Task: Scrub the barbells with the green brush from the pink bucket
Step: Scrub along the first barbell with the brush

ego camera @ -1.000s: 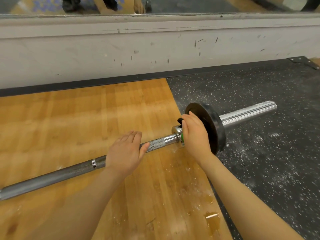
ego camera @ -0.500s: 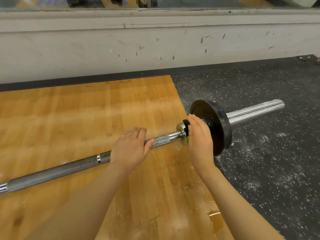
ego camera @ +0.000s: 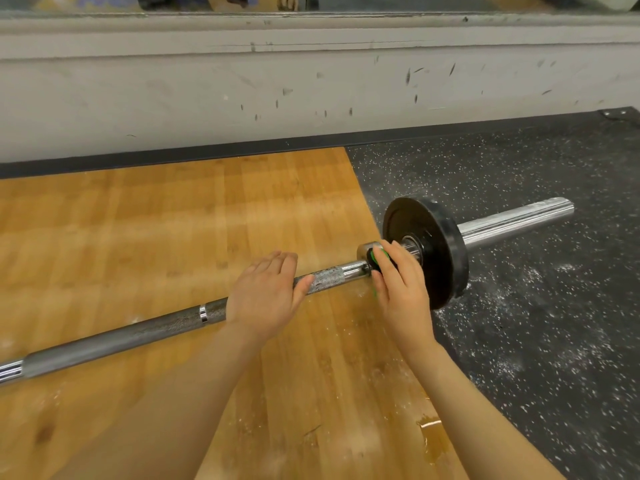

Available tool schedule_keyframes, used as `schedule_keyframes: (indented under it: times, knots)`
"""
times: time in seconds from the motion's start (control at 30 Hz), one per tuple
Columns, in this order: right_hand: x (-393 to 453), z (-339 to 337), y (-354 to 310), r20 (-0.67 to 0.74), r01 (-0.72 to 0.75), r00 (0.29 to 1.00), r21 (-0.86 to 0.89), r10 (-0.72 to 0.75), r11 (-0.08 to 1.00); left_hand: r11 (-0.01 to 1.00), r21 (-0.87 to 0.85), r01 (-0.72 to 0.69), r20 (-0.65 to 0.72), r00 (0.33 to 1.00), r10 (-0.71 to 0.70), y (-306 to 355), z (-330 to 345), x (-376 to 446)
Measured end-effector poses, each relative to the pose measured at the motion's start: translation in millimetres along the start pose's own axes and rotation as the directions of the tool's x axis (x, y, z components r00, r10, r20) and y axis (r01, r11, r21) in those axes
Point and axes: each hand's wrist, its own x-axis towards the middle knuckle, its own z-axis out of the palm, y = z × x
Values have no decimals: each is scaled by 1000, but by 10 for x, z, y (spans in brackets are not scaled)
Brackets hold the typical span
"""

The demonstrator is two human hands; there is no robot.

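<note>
The wooden floor [ego camera: 173,237] meets speckled black rubber matting [ego camera: 519,341] below a scuffed white wall [ego camera: 311,91]. Across both lies the barbell [ego camera: 121,336], its shaft running from the lower left up to a black plate [ego camera: 440,254] and a bare chrome sleeve [ego camera: 516,223] over the matting. White dust lies scattered on both surfaces near the plate, and a small wet patch [ego camera: 433,441] sits on the wood by the right forearm.

The bar rests on a round plate, so a hard scrubbing stroke could roll it away; the puddle could also make a knee or foot slip.

The left hand [ego camera: 266,299] lies flat on the knurled shaft, fingers straight, thumb along the near side, pressing rather than wrapping. The right hand [ego camera: 401,289] curls around the green brush [ego camera: 375,259], holding it against the collar just inside the plate; only a sliver of green and black shows between the fingers. The pink bucket is not in view.
</note>
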Motion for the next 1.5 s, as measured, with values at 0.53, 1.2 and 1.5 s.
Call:
schedule_keyframes:
  times: [0.53, 1.2, 1.5]
  knots:
    - [55, -43, -91, 64, 64, 996, -13, -63, 998, 1000, 4, 15, 3, 1000, -15, 2, -35, 5]
    - [-153, 233, -404, 165, 67, 985, -76, -53, 995, 995, -43, 94, 47, 995, -92, -257, -60, -159]
    - [180, 99, -615, 326, -79, 941, -48, 91, 996, 986, 48, 158, 111, 980, -162, -256, -105, -100]
